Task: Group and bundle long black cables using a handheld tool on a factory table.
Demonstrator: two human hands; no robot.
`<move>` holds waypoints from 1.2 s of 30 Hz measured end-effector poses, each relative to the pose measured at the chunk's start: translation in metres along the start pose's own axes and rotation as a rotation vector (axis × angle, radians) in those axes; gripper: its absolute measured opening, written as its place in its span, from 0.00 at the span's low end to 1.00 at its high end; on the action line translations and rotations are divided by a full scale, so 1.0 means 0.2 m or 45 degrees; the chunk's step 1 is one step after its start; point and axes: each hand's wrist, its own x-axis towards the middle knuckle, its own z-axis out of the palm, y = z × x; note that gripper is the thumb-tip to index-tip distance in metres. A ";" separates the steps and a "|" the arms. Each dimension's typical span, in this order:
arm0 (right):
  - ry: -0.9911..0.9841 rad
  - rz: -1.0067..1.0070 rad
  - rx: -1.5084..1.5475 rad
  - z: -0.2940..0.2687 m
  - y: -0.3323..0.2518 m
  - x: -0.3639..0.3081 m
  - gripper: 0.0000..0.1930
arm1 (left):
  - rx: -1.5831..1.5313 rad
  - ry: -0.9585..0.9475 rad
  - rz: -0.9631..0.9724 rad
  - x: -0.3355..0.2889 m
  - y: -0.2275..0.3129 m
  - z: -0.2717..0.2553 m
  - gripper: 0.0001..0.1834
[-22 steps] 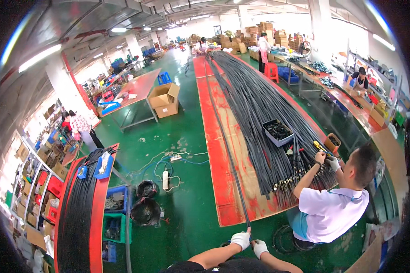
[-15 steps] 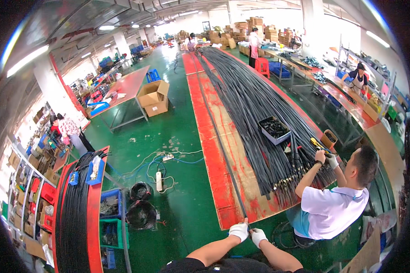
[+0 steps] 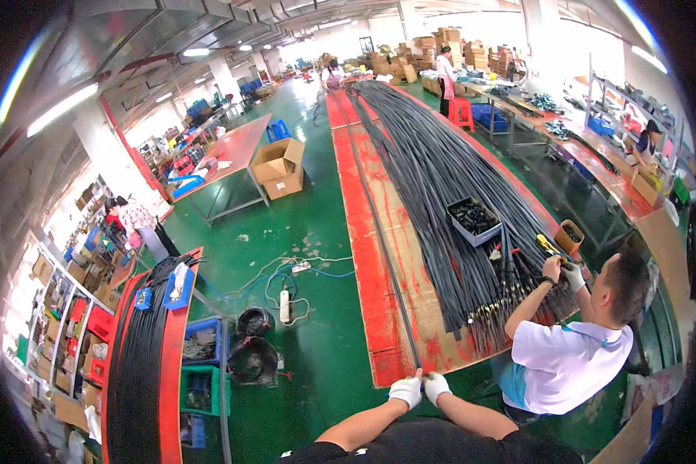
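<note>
A long black cable (image 3: 398, 294) runs down the left side of the long red table and ends at my hands by the near edge. White-gloved, my left hand (image 3: 406, 390) is closed on the cable's near end, thumb pointing up along it. My right hand (image 3: 436, 387), gloved in white too, sits close beside it with its fingertips at the same cable end; the exact grip is too small to see. To the right of this single cable lies a wide bundle of black cables (image 3: 433, 185), many with stripped, pale-tipped near ends.
A co-worker (image 3: 572, 356) sits close on my right, holding a yellow-handled tool (image 3: 547, 246). A box of black parts (image 3: 473, 222) rests on the bundle. Left stand a cable-covered table (image 3: 170, 379), crates (image 3: 205, 390) and black buckets (image 3: 254, 362). A power strip (image 3: 284, 307) with cords lies on the floor.
My right hand has moved up and in, beside my left hand at the cable end. The whole view has shifted slightly. The co-worker still works with the tool.
</note>
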 end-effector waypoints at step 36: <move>-0.221 -0.206 0.070 -0.08 -0.10 0.27 0.18 | 0.075 0.259 -0.051 0.09 0.00 -0.04 0.44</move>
